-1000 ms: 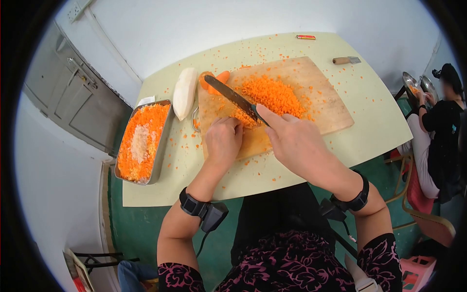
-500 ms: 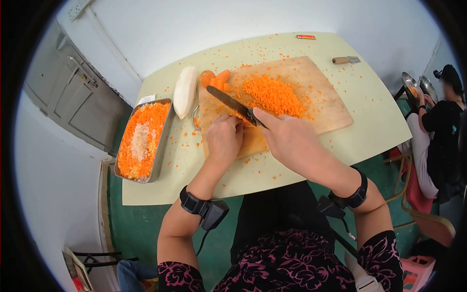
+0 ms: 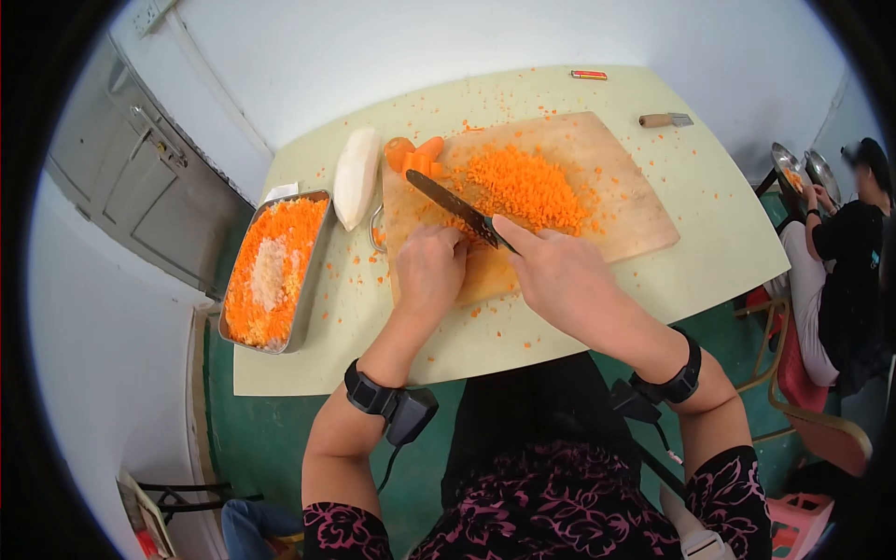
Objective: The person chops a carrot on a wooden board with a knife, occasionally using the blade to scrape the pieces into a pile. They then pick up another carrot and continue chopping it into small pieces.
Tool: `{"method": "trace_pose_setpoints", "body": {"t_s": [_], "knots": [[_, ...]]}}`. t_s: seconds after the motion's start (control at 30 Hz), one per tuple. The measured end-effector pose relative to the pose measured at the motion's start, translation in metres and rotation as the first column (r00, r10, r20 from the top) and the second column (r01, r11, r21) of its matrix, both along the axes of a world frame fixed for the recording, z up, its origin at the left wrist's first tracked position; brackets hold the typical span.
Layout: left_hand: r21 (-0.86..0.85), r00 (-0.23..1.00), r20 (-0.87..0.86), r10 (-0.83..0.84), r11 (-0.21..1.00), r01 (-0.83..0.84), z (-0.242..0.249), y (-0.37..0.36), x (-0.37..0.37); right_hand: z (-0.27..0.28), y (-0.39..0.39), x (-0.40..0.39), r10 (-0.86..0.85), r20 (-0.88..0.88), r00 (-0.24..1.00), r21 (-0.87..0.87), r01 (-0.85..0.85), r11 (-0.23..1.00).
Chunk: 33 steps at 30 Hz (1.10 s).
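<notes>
My right hand [image 3: 569,280] is wrapped round the handle of a kitchen knife [image 3: 450,199], its dark blade pointing up and left over the wooden cutting board [image 3: 621,187]. Beside the blade, my left hand [image 3: 429,271] is curled with its fingertips down on the board. Orange carrot shows at those fingertips, mostly hidden by the hand and the knife. Beyond the blade lies a heap of diced carrot [image 3: 527,187]. Larger carrot pieces [image 3: 417,159] sit at the board's far left corner.
Left of the board lies a peeled white radish [image 3: 357,177], with a metal tray [image 3: 313,280] of chopped carrot and a pale heap nearby. A wooden-handled tool [image 3: 665,120] and a small red item [image 3: 589,75] lie at the back. At right, a person [image 3: 854,252] sits holding metal bowls.
The knife has shifted slightly right and its tip has dropped a little. My left hand stays almost in place. The seated person's head has moved slightly.
</notes>
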State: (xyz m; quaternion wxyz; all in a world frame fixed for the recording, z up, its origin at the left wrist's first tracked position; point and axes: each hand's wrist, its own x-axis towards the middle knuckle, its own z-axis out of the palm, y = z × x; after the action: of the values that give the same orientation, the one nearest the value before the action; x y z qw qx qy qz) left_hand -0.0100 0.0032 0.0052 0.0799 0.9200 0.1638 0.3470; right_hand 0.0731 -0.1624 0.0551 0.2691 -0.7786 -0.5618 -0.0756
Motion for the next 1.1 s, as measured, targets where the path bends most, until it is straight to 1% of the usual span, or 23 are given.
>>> {"method": "trace_pose_setpoints", "body": {"t_s": [0.07, 0.17, 0.27, 0.37, 0.47, 0.57, 0.67, 0.77, 0.87, 0.97, 1.07, 1.1], "knots": [[-0.023, 1.0, 0.017, 0.001, 1.0, 0.0, -0.001, -0.002, -0.001, 0.005, -0.001, 0.001, 0.02, -0.024, 1.0, 0.061, -0.018, 0.998], [-0.037, 0.999, 0.048, -0.019, 0.999, 0.02, -0.003, -0.001, -0.001, 0.004, -0.002, -0.002, 0.023, -0.005, 1.0, 0.082, -0.023, 0.996], [-0.024, 1.0, -0.015, -0.009, 1.0, 0.009, -0.001, 0.0, -0.001, -0.004, -0.001, 0.0, 0.015, 0.002, 1.0, 0.003, -0.015, 1.0], [-0.03, 0.998, 0.044, -0.033, 0.999, 0.035, -0.004, 0.0, 0.0, 0.007, -0.002, -0.002, 0.014, -0.038, 0.999, 0.089, -0.011, 0.996], [-0.04, 1.0, -0.019, -0.008, 0.999, 0.007, -0.001, 0.0, -0.002, 0.001, 0.0, -0.004, 0.015, 0.002, 1.0, 0.054, -0.015, 0.998], [-0.047, 0.996, -0.093, 0.016, 0.999, -0.02, 0.002, -0.001, -0.002, -0.001, 0.003, -0.002, 0.03, -0.005, 1.0, -0.027, -0.03, 0.999], [-0.069, 0.999, -0.043, -0.001, 0.998, -0.002, 0.004, -0.003, -0.003, 0.008, 0.003, 0.0, 0.027, -0.028, 0.999, 0.028, -0.026, 0.999], [-0.052, 1.0, -0.028, -0.013, 0.999, 0.012, 0.001, -0.002, -0.002, 0.003, 0.002, -0.003, 0.014, 0.009, 1.0, 0.017, -0.014, 1.0], [-0.048, 0.999, -0.045, -0.013, 0.999, 0.01, -0.002, 0.002, -0.001, -0.002, 0.005, -0.002, -0.012, 0.001, 1.0, -0.028, 0.012, 1.0], [-0.134, 0.999, -0.047, 0.006, 0.991, -0.012, 0.003, -0.001, -0.003, -0.004, 0.005, 0.004, 0.004, -0.035, 0.999, 0.049, -0.002, 0.999], [-0.453, 1.0, -0.017, 0.014, 0.891, -0.02, 0.006, 0.0, -0.002, 0.004, -0.003, 0.004, -0.045, -0.066, 0.997, 0.146, 0.055, 0.988], [-0.463, 1.0, -0.013, 0.008, 0.886, -0.013, 0.009, 0.0, -0.003, 0.008, -0.007, 0.004, -0.04, -0.081, 0.996, 0.139, 0.051, 0.989]]}}
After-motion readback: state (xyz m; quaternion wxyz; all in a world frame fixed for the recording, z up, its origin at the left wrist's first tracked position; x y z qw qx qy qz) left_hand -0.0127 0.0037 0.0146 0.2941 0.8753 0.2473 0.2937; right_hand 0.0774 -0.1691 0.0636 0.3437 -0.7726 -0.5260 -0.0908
